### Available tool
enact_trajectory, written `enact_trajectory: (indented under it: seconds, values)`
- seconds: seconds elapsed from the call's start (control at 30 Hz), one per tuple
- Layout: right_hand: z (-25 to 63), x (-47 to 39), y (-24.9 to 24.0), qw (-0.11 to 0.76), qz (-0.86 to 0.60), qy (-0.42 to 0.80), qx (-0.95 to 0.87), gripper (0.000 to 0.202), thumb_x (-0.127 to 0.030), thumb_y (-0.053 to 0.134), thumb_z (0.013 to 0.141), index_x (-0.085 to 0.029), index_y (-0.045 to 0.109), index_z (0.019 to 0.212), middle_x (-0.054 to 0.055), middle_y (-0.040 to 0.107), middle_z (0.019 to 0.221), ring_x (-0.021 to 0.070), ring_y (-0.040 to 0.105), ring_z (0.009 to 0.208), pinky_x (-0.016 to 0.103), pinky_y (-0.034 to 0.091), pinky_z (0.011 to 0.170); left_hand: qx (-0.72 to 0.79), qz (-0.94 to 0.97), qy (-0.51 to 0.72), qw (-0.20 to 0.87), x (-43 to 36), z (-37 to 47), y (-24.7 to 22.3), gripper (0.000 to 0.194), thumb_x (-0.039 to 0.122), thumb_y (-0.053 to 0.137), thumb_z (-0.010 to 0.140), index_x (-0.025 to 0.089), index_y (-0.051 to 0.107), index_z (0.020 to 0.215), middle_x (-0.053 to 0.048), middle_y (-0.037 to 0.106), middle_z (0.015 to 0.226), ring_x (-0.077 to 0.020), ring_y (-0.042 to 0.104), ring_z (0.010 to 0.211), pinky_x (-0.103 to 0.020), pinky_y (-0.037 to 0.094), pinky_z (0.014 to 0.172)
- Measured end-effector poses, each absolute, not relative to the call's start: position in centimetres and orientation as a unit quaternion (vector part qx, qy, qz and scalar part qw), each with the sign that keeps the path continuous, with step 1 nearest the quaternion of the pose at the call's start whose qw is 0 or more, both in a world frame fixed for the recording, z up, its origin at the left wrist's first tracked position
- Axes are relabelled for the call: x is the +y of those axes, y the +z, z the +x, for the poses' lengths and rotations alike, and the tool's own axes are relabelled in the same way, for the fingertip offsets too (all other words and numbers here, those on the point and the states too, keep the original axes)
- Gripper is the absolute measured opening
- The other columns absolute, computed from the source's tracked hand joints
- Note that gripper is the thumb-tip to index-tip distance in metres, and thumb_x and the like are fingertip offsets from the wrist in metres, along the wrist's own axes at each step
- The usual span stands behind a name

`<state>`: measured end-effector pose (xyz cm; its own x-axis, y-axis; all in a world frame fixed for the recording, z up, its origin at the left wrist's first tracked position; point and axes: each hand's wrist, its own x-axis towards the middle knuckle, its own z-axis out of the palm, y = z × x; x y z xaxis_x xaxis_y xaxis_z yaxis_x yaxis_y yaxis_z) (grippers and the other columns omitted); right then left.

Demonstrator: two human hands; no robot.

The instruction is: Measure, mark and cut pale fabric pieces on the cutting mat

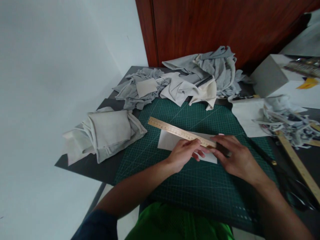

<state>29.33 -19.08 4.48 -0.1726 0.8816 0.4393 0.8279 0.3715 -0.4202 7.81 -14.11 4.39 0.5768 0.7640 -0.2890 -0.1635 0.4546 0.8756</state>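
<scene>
A wooden ruler (172,129) slants over a white rectangular piece (168,141) on the green cutting mat (190,186). My left hand (183,153) is closed on the ruler's lower edge near its right part, thumb on top and some fingers beneath. At the ruler's right end, my right hand (236,155) pinches it between thumb and fingers; a dark part shows under those fingers, too unclear to name. Black-handled scissors (277,166) lie on the mat's right side, beside my right forearm.
Folded pale cloth (110,128) lies at the left. Grey and white fabric pieces (217,70) are heaped along the back. At the right are tangled scraps (287,121), another wooden ruler (297,163) and a white box (272,75). A white wall borders the left side.
</scene>
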Motion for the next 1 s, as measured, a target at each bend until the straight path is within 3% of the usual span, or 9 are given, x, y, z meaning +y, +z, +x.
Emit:
enact_trajectory:
  seconds: [0.2,0.3,0.4,0.47,0.57,0.77,1.0]
  values:
    - [28.4,-19.4,4.1,0.318,-0.536,0.041,-0.78,0.03,-0.028,0.059,0.101,-0.026,0.069,0.13,0.01,0.076,0.117,0.0298,0.072,0.11,0.052,0.058,0.103,0.362,0.468,0.258,0.763,-14.0,7.7,4.2,0.066,0.071,0.047,0.099,0.011,0.073,0.088,-0.017,0.079,0.088,-0.012,0.063,0.06,-0.023,0.042,0.05]
    - [29.3,-19.2,3.8,0.315,-0.546,0.025,-0.776,0.03,-0.027,0.058,0.101,-0.026,0.071,0.128,0.01,0.076,0.116,0.0301,0.072,0.109,0.05,0.06,0.099,0.387,0.543,0.204,0.717,-13.9,7.2,4.5,0.065,0.064,0.035,0.105,0.012,0.073,0.099,-0.013,0.077,0.08,-0.0127,0.06,0.052,-0.026,0.041,0.047]
    - [30.7,-18.7,3.0,0.294,-0.566,-0.014,-0.77,0.028,-0.028,0.058,0.1,-0.023,0.075,0.122,0.013,0.074,0.115,0.031,0.071,0.105,0.048,0.062,0.089,0.414,0.741,0.211,0.485,-14.1,6.6,5.0,0.041,0.04,0.044,0.106,0.016,0.073,0.092,-0.01,0.075,0.083,-0.0181,0.068,0.072,-0.033,0.054,0.07]
    - [31.5,-18.3,2.3,0.28,-0.574,-0.032,-0.769,0.027,-0.029,0.058,0.1,-0.021,0.077,0.117,0.014,0.073,0.113,0.0315,0.069,0.101,0.048,0.061,0.085,0.402,0.843,0.215,0.286,-14.4,6.2,5.3,0.027,0.025,0.049,0.103,0.016,0.073,0.092,-0.01,0.074,0.094,-0.0235,0.068,0.094,-0.04,0.054,0.091]
    - [32.1,-17.8,1.4,0.269,-0.573,-0.036,-0.773,0.027,-0.029,0.057,0.1,-0.022,0.08,0.114,0.014,0.073,0.11,0.031,0.068,0.1,0.049,0.058,0.087,0.389,0.894,0.181,0.126,-14.7,6.1,5.1,0.02,0.019,0.053,0.099,0.012,0.07,0.107,-0.013,0.069,0.111,-0.0287,0.062,0.111,-0.044,0.051,0.101]
    - [31.8,-17.6,0.9,0.279,-0.582,-0.021,-0.764,0.03,-0.027,0.059,0.096,-0.026,0.079,0.119,0.012,0.073,0.108,0.0308,0.068,0.102,0.051,0.055,0.091,0.43,0.891,0.127,0.073,-15.4,6.2,4.1,0.039,0.019,0.059,0.095,0.009,0.06,0.133,-0.018,0.059,0.132,-0.0325,0.056,0.117,-0.05,0.051,0.1]
    - [31.3,-17.7,1.0,0.266,-0.596,-0.021,-0.757,0.029,-0.031,0.061,0.095,-0.024,0.078,0.117,0.012,0.073,0.11,0.0333,0.065,0.104,0.053,0.054,0.091,0.459,0.877,0.127,0.059,-15.9,6.3,3.7,0.046,0.021,0.056,0.097,0.009,0.056,0.141,-0.02,0.054,0.147,-0.0355,0.053,0.123,-0.051,0.052,0.098]
